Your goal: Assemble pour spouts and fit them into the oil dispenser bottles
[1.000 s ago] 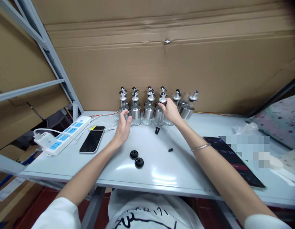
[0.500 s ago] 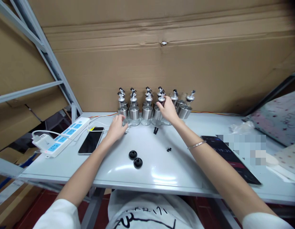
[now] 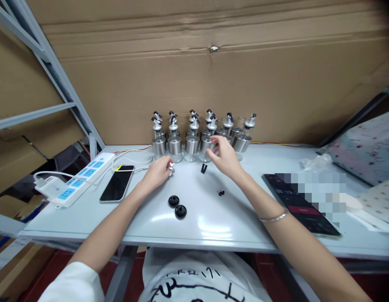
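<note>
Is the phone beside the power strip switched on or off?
Apparently off: the phone lies face up with a wholly black screen, nothing lit, though a cable reaches its top end.

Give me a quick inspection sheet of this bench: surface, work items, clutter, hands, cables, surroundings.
Surface: grey table, glossy.
Job's things: dispenser bottles grouped at the back; small silver part; two black caps.
Clutter: phone, tablet, small black bits.
Hands: left hand closed on the silver part; right hand open near the bottles, empty.
Cables: power strip, white cable.
Surroundings: cardboard wall, metal shelf frame.
</note>
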Available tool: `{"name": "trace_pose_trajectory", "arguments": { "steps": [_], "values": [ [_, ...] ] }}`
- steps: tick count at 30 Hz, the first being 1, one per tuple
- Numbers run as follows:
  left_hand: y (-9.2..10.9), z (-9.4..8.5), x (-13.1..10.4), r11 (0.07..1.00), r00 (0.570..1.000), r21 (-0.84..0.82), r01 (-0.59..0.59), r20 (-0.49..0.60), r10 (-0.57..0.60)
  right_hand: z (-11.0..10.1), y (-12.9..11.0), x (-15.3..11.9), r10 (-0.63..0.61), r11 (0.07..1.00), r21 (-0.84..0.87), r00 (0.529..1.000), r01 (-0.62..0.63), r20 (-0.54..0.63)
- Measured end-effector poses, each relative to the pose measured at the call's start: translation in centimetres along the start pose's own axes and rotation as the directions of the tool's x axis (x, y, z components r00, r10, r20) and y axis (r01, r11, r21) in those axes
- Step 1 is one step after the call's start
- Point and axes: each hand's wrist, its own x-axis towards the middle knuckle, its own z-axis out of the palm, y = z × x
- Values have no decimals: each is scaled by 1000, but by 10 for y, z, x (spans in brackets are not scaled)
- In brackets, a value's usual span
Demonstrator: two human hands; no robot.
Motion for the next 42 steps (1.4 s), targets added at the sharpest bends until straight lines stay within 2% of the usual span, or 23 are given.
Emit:
{"name": "trace_pose_trajectory", "arguments": {
  "steps": [1, 3, 5, 9, 13, 17, 20, 23, 26, 31, 33, 36, 38, 40, 42],
  "values": [
    [5, 0, -1, 996, 997, -44, -75, -17, 75, 0, 1, -3, -47, 999, 23, 994, 45, 97],
    [16, 1, -2, 970, 975, -101, -221, -58, 216, 1, 2, -7, -127, 991, 74, 947, 110, 296],
    [26, 2, -4, 938, 942, -83, -336, -61, 331, 3, -2, -11, -174, 983, 118, 900, 138, 400],
    [34, 4, -7, 905, 902, -8, -425, -87, 423, 3, -14, -14, -220, 968, 205, 885, 145, 410],
    [32, 8, -8, 877, 867, 0, -481, -153, 475, 0, -22, -15, -180, 962, 262, 893, 72, 412],
    [35, 12, -9, 858, 847, -29, -513, -177, 500, 1, -20, -14, -103, 943, 328, 894, -52, 437],
    [40, 12, -11, 855, 845, -35, -517, -181, 504, 0, -17, -12, -66, 917, 375, 875, -137, 480],
    [42, 12, -11, 883, 870, 8, -470, -165, 464, -3, -16, -11, -33, 881, 423, 864, -212, 502],
    [40, 11, -11, 901, 896, 26, -433, -97, 434, -4, -19, -11, -7, 858, 442, 855, -261, 518],
    [40, 9, -10, 912, 910, 37, -409, -49, 411, -12, -22, -11, -15, 846, 440, 812, -301, 584],
    [41, 8, -10, 911, 910, 32, -411, -43, 413, -23, -16, -9, -71, 879, 396, 748, -266, 660],
    [41, 7, -10, 909, 909, 32, -416, -28, 417, -43, 0, -6, -146, 960, 254, 558, -120, 817],
    [41, 7, -10, 905, 905, 34, -424, -30, 425, -49, 10, -6, -110, 984, 162, 460, -76, 881],
    [40, 7, -10, 898, 897, 34, -438, -43, 440, -49, 17, -7, -29, 990, 82, 412, -111, 911],
    [40, 7, -10, 892, 890, 31, -450, -58, 452, -44, 18, -10, 29, 988, 36, 410, -149, 912]
  ]
}}
